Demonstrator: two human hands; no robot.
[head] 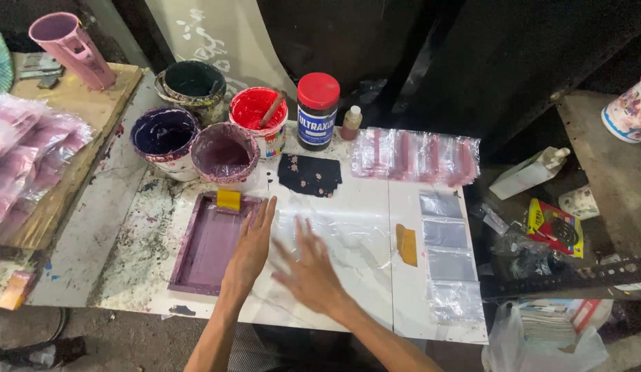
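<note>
Left hand [250, 249]: flat, fingers together, edge against purple printing frame [211, 242]. Right hand [308, 270] (blurred): fingers spread, holding nothing, pressed on clear plastic sheet [334, 224] at white table [375, 289] centre.

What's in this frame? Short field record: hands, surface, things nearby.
left hand: flat, fingers on the edge of the purple wooden screen frame
right hand: spread flat on the clear plastic sheet
surface: white paint-stained table
behind: four paint tubs, the red paint tub with a stick
right: clear plastic pouches in a column
</note>
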